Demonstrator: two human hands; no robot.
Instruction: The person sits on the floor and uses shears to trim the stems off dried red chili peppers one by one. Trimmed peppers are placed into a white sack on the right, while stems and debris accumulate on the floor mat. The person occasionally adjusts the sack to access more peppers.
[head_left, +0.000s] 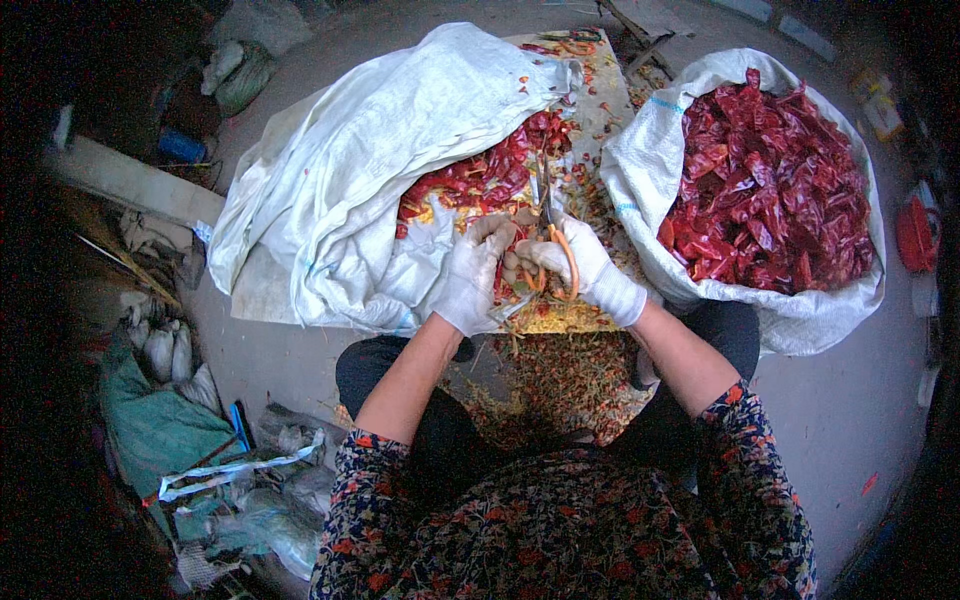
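My right hand, in a white knit glove, grips a pair of scissors by their orange handles. The dark blades point away from me. Close beside it, my left hand, gloved too, has its fingers closed on a dried red chili, mostly hidden by the fingers. Beyond both hands lies a heap of dried red chilies, partly covered by a white woven sack. Cut stems and yellow seeds litter the board around my hands.
At the right stands an open white woven sack full of dried red chilies. Another orange-handled tool lies at the board's far edge. Stems and seeds cover the floor between my legs. Plastic bags and green cloth lie at left.
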